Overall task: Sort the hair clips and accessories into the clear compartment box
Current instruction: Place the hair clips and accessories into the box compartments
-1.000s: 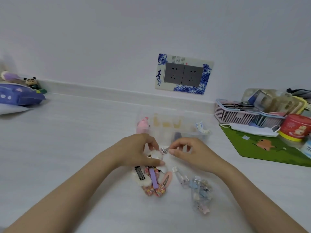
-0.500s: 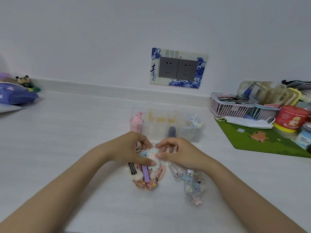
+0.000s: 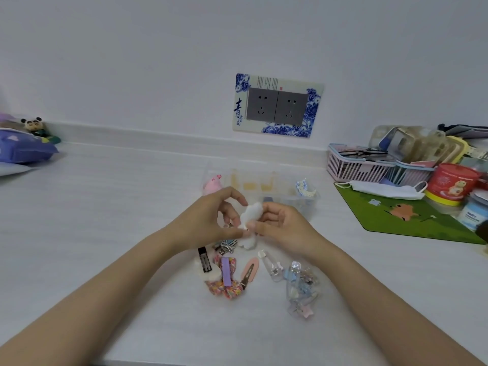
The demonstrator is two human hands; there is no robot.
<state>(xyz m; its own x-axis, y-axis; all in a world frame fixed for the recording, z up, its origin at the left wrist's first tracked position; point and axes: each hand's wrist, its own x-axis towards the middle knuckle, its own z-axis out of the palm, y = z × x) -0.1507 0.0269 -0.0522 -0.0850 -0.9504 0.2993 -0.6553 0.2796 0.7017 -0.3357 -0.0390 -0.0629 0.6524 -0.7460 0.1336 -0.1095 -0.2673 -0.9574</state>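
Observation:
A white fluffy hair accessory (image 3: 250,215) is held up between my left hand (image 3: 211,220) and my right hand (image 3: 280,225), both pinching it just in front of the clear compartment box (image 3: 311,204). The box holds a pink plush piece (image 3: 212,184), yellow pieces (image 3: 253,184), and a blue-white one (image 3: 303,187). On the table below my hands lie a black snap clip (image 3: 204,262), a purple clip on a floral bow (image 3: 227,273), a pink snap clip (image 3: 248,273), a clear clip (image 3: 272,265) and a heap of small pale clips (image 3: 301,291).
Pink baskets (image 3: 356,167) with glasses and cases stand at the right by a green mat (image 3: 412,215), a face mask (image 3: 388,190) and a red tin (image 3: 454,180). A purple packet (image 3: 21,149) and a panda toy (image 3: 37,126) sit at the far left. A wall socket (image 3: 277,105) is behind.
Both hands have lifted the white fluffy accessory off the pile and turned it upright between them. The view has shifted slightly.

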